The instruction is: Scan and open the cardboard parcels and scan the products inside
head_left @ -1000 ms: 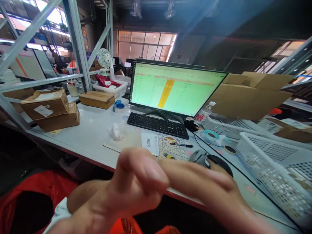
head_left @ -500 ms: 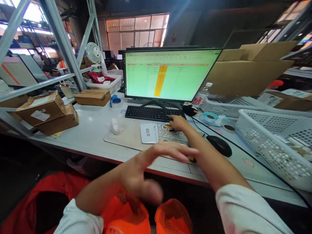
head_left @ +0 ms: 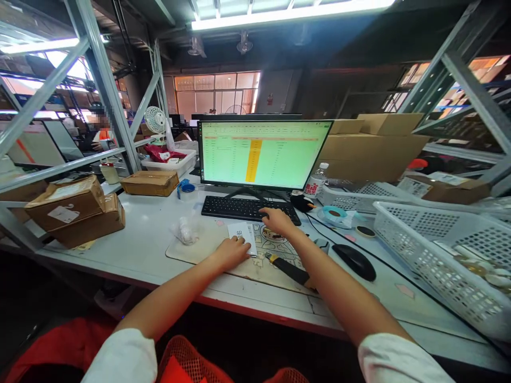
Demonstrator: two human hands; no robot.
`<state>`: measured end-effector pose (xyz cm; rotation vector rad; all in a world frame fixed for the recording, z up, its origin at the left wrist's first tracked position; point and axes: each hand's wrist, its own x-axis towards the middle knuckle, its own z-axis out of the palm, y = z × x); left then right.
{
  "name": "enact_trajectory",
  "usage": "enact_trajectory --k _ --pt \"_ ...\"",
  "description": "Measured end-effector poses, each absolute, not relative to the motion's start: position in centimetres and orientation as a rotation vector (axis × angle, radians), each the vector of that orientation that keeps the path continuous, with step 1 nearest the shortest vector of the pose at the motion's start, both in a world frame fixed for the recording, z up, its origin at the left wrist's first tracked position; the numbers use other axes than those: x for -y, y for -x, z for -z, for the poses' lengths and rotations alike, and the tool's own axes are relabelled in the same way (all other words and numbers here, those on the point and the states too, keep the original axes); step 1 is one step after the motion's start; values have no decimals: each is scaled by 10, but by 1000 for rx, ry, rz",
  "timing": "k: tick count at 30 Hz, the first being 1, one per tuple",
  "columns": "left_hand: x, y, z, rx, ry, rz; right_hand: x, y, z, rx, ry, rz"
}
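Note:
My left hand [head_left: 232,252] lies on the lower part of a white packet [head_left: 239,230] with dark printed characters, its fingers slightly bent and apart. Over the right part of the black keyboard [head_left: 231,207] is my right hand [head_left: 278,221], a finger stretched to the keys and the others loosely bent. The monitor [head_left: 263,154] behind it shows a green spreadsheet with an orange column. Beneath my right forearm, a black and yellow utility knife [head_left: 289,269] rests on the patterned desk mat [head_left: 211,260]. A clear plastic bag [head_left: 186,231] with something white in it lies left of the packet.
A black mouse [head_left: 354,261] and a white perforated basket [head_left: 435,266] are at right. Cardboard boxes [head_left: 75,213] stand at left, near blue tape [head_left: 186,188]. A bottle [head_left: 316,181] and a roll of labels [head_left: 334,214] are beside the monitor. A cable [head_left: 383,249] crosses the desk.
My left hand has moved from above the desk's front edge forward onto the white packet. My right hand stays at the keyboard. The view has tilted up.

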<state>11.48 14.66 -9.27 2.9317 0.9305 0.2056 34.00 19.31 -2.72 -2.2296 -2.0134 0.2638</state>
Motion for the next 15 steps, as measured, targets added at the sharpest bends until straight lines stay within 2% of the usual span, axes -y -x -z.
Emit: enact_trajectory --k 4,8,11,13,15 --pt "-166 -104 94 -925 -2997 -302 -164 -333 20 2251 1876 -490" --pt "-155 -71 65 -972 -2950 -856 -114 -325 17 2419 1360 -669" --pt "-109 -57 32 -645 -2786 -1497 -67 -308 20 2345 1159 -727" --pt "-78 -48 18 -549 -2725 -1674 -40 -296 20 2329 1054 -806" --pt "-66 -33 15 -623 -2716 -1689 -19 -291 17 2307 971 -847"
